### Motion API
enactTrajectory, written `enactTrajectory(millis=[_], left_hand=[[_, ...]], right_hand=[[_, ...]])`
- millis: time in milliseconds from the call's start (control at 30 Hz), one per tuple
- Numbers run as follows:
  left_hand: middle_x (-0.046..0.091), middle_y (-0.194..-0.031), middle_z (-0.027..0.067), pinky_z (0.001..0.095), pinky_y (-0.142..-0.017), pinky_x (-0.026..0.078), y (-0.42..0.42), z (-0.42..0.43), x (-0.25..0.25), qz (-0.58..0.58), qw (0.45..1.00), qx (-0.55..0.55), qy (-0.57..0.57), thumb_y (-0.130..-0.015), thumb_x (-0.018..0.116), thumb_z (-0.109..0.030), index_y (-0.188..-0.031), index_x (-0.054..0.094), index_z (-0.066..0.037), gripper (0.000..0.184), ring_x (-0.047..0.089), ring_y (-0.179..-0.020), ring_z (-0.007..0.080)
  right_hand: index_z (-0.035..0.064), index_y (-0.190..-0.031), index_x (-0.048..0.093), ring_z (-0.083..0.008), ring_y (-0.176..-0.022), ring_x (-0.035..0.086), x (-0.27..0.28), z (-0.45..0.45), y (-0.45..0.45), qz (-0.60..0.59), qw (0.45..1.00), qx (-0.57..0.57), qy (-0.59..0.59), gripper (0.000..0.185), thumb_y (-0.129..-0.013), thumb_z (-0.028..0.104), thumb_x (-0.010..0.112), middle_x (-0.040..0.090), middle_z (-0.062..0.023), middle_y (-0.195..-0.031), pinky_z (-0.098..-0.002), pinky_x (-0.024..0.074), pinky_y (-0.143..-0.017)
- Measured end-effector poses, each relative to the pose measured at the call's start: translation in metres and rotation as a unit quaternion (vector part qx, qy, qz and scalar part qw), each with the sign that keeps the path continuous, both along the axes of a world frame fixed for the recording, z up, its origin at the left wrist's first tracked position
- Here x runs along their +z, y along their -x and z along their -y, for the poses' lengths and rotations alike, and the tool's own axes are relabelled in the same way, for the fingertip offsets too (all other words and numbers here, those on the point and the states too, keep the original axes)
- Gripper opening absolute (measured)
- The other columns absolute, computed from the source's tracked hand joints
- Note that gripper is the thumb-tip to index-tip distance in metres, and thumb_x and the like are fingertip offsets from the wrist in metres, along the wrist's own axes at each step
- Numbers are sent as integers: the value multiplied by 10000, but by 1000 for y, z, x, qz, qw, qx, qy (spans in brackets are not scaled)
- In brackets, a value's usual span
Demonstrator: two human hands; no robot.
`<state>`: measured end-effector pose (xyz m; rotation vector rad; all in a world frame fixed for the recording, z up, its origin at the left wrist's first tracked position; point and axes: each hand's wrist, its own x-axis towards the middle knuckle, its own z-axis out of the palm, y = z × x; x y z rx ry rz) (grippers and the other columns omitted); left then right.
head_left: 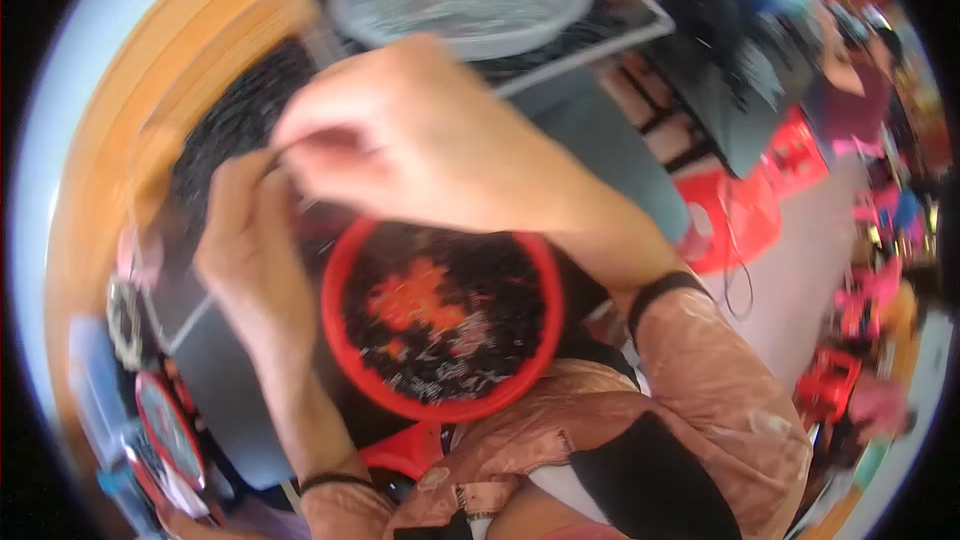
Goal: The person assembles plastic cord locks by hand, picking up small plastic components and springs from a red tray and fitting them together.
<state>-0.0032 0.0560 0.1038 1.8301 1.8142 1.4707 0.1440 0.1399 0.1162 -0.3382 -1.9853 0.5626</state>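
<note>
My left hand and my right hand meet above the far left side of a red basin. Both hands have their fingers pinched together, blurred by motion. Between the fingertips shows a hint of something thin and dark, too small to name. Inside the basin lie many small black pieces, with a cluster of orange-red bits on top and some pale bits near the front. The basin sits close against my body, below my right forearm.
Beyond my hands, a translucent bowl with shiny contents rests in a shallow tray of black pieces. More black pieces lie at the left. Red stools stand on the right; a person in a dark top is farther back.
</note>
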Motion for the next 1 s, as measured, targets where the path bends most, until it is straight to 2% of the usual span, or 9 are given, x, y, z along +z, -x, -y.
enactTrajectory(millis=[33, 100, 167, 333, 500, 600, 667, 867, 1000], left_hand=[[522, -764, -15, 188, -572, 363, 2, 2, 5, -18, 999, -19, 22, -973, 476, -85, -1014, 615, -12, 162, 459, -694, 37], [489, -700, -39, 191, -533, 293, 2, 3, 5, 48, 997, -43, 36, -963, 483, -79, -985, 617, -20, 149, 403, -636, 33], [480, -684, -30, 190, -546, 325, 1, 2, 6, 52, 997, -34, 46, -958, 490, -70, -958, 611, -11, 135, 416, -633, 42], [483, -687, -34, 191, -553, 348, 2, -2, 1, 31, 998, -48, 3, -970, 501, -94, -955, 611, -4, 144, 421, -630, 44], [527, -702, -28, 194, -550, 391, 6, 0, 1, 160, 985, -62, 24, -974, 519, -120, -960, 621, 0, 158, 466, -639, 38], [557, -704, -32, 190, -543, 394, 5, -2, 1, 266, 960, -78, 32, -956, 550, -106, -961, 641, 6, 144, 479, -650, 36], [578, -734, -19, 191, -559, 407, 6, -2, 3, 281, 956, -80, 28, -950, 560, -102, -978, 649, 16, 150, 493, -663, 42], [606, -850, 17, 199, -632, 432, 7, 1, 7, 295, 950, -105, 0, -931, 592, -97, -984, 677, 27, 159, 530, -733, 64], [598, -873, 3, 215, -703, 435, 9, 2, 4, 322, 937, -136, -3, -925, 598, -97, -956, 692, 16, 150, 530, -792, 65]], right_hand=[[-4, -710, 646, -317, -598, 634, -1, -1, 2, -18, 1000, 6, 7, 89, -724, 83, 640, 620, -174, -659, -386, 494, -556], [-12, -768, 665, -311, -587, 631, 2, 4, 1, 0, 996, 18, 85, 102, -752, 87, 652, 631, -162, -668, -364, 497, -559], [-13, -787, 672, -269, -568, 634, 3, 5, -1, 25, 989, 24, 143, 93, -772, 77, 660, 628, -152, -648, -329, 494, -544], [-18, -812, 672, -260, -585, 640, -2, 5, 4, -17, 991, 26, 131, 74, -768, 41, 669, 640, -156, -692, -320, 490, -537], [4, -915, 618, -317, -614, 602, -9, 16, 18, -24, 997, -69, -34, 153, -769, 19, 658, 600, -120, -740, -371, 484, -536], [5, -1019, 611, -262, -645, 605, -8, 22, 20, 9, 993, -95, -65, 265, -759, -14, 658, 595, -103, -791, -337, 490, -565], [6, -1101, 627, -178, -648, 629, -6, 23, 19, 21, 993, -98, -58, 360, -752, -78, 661, 619, -90, -821, -276, 509, -561], [7, -1098, 637, -218, -714, 628, -2, 26, 22, 5, 974, -147, -171, 473, -641, -50, 748, 641, -90, -876, -320, 516, -656], [-23, -1090, 609, -179, -766, 600, -15, 18, 27, -31, 949, -180, -255, 464, -657, 67, 750, 621, -51, -886, -381, 471, -764]])
